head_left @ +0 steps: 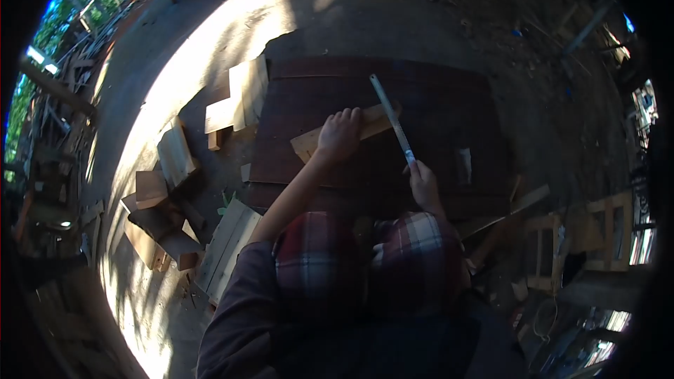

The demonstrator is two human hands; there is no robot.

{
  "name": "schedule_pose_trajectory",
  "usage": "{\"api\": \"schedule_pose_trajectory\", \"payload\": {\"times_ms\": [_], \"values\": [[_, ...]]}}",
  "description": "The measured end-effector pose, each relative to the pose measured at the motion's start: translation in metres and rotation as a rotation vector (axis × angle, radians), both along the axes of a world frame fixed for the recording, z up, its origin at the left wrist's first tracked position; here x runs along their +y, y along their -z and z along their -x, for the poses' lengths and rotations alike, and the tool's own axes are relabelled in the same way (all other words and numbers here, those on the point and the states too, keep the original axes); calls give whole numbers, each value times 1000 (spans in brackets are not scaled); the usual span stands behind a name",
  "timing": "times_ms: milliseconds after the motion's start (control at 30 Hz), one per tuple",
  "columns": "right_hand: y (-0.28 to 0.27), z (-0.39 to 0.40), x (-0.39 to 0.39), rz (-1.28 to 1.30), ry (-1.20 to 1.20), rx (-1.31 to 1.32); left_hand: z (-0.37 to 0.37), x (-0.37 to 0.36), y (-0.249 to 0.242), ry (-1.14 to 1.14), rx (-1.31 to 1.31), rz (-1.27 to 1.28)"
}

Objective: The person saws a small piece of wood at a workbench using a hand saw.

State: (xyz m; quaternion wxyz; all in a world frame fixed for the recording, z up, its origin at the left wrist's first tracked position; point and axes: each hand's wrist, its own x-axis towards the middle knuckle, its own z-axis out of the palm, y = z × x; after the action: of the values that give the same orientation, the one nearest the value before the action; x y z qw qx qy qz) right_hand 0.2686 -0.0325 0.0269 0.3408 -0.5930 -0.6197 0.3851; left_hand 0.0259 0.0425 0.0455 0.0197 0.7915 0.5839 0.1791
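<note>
The left hand [340,136] gripped the wooden piece [375,123] on the dark bench [449,102] while the right hand [423,182] clasped a slim metal tool [394,121] that could skid toward the other hand if the piece rocked.

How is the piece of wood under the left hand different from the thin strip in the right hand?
The piece of wood is wide and chunky; the thin strip is much narrower.
The piece of wood is pale brown, but the thin strip looks silvery grey.
In the picture, the piece of wood slants up to the right, while the thin strip slants up to the left.
Both are longer than they are wide.
</note>
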Motion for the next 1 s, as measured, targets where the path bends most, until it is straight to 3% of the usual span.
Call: {"api": "schedule_pose_trajectory", "payload": {"times_ms": [267,1000], "values": [[-8,11,1,-148,3,-354,1,2,0,31,15,-22],[10,5,-33,-184,-8,-661,0,12,0,-32,5,81]]}}
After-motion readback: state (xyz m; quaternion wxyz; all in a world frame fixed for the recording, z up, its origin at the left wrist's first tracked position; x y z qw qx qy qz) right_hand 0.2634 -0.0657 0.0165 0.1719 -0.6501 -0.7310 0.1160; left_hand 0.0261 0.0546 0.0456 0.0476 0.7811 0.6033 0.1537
